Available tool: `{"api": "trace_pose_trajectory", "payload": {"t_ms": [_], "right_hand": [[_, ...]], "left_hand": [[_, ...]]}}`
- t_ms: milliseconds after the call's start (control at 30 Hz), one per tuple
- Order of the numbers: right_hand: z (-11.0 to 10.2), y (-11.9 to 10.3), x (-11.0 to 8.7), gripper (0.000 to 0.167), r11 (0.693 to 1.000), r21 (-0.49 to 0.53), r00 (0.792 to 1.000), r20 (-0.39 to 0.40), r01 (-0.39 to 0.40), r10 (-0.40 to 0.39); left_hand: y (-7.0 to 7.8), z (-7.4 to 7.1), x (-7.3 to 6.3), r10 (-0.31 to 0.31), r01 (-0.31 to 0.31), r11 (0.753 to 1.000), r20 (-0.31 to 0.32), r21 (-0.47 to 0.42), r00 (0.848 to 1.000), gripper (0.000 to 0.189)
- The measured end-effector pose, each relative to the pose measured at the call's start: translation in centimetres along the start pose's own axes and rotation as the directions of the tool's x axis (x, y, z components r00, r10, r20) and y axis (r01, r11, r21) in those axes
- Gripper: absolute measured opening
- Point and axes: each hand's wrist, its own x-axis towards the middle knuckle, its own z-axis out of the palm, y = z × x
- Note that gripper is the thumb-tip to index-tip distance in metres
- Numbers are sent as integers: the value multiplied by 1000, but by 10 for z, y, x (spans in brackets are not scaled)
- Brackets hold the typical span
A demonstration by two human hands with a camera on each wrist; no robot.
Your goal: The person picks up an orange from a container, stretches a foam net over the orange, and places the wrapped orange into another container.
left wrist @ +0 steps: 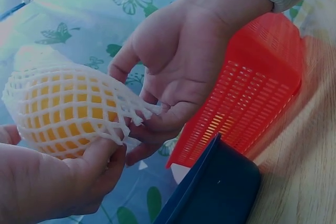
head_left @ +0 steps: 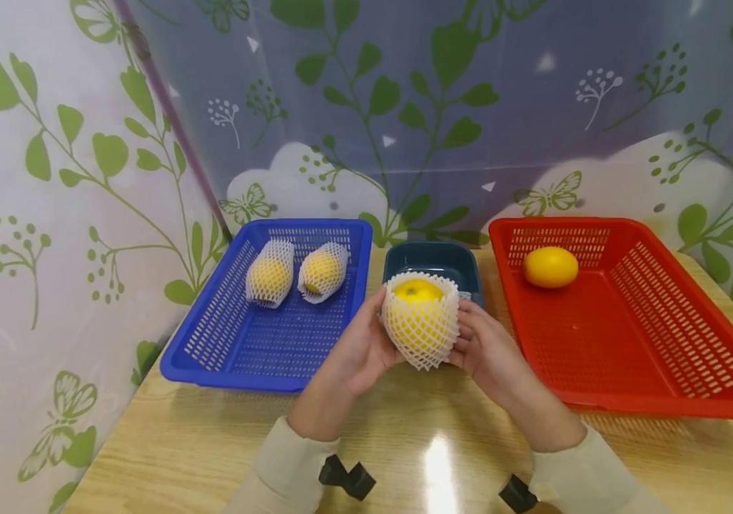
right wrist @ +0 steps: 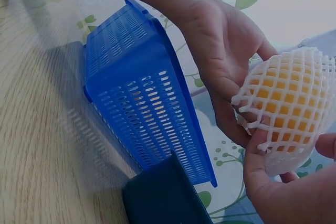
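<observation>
A yellow fruit point(head_left: 420, 325) in a white foam net sleeve is held up between both hands, over the near side of a small dark teal tray point(head_left: 433, 251). My left hand point(head_left: 364, 348) grips it from the left, with the thumb on the netting in the left wrist view. From the right, my right hand point(head_left: 487, 350) holds it, its fingertips at the net's frayed edge point(left wrist: 128, 124). The fruit's bare top shows through the sleeve's opening. Part of the tray is hidden behind the fruit and hands.
On the left stands a blue basket point(head_left: 270, 382) holding two netted yellow fruits point(head_left: 270, 275). A red basket point(head_left: 636, 403) on the right holds one bare yellow fruit point(head_left: 550, 268). All stand on a wooden table point(head_left: 212, 442) before a leaf-patterned curtain point(head_left: 430, 143).
</observation>
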Motion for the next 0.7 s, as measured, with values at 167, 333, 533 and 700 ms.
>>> {"api": "trace_pose_trajectory", "payload": {"t_ms": [167, 333, 533, 700], "right_hand": [[-1, 1, -1, 23, 1000, 23, 1000, -6, 18, -18], [1, 3, -3, 28, 999, 51, 999, -39, -3, 5], [1, 2, -4, 33, 998, 62, 999, -38, -3, 6], [1, -1, -2, 33, 995, 97, 1000, -28, 12, -10]], "left_hand": [[0, 0, -1, 32, -32, 999, 3, -32, 999, 53], [-4, -1, -3, 58, -58, 998, -26, -4, 998, 50], [-7, -2, -3, 114, -111, 991, -45, 77, 992, 46], [-5, -3, 0, 125, -120, 985, -26, 126, 992, 46]]}}
